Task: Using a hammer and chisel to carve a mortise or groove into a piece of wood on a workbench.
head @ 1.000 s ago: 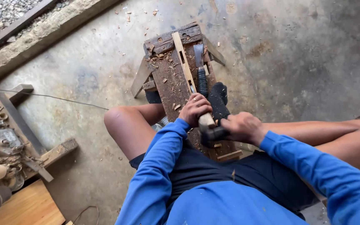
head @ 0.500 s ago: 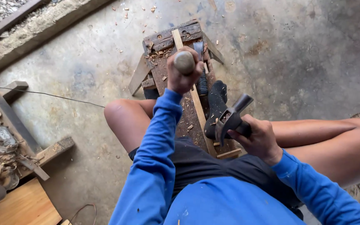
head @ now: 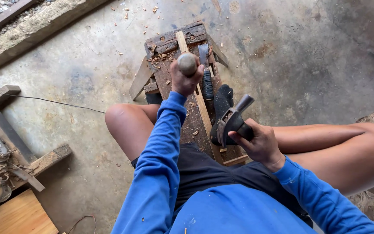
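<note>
You sit astride a low, dark, worn wooden workbench (head: 169, 76) littered with chips, on a stained grey concrete floor (head: 304, 56). A pale thin wooden strip (head: 200, 102) runs along its top. Your right hand (head: 260, 143) has its fingers wrapped tight round a steel claw hammer (head: 232, 119), raised just above the bench. Your left hand (head: 186, 78) closes its fingers round a rounded grey-brown wooden handle (head: 187, 63), held upright over the strip. A black-handled chisel (head: 206, 82) lies beside it.
</note>
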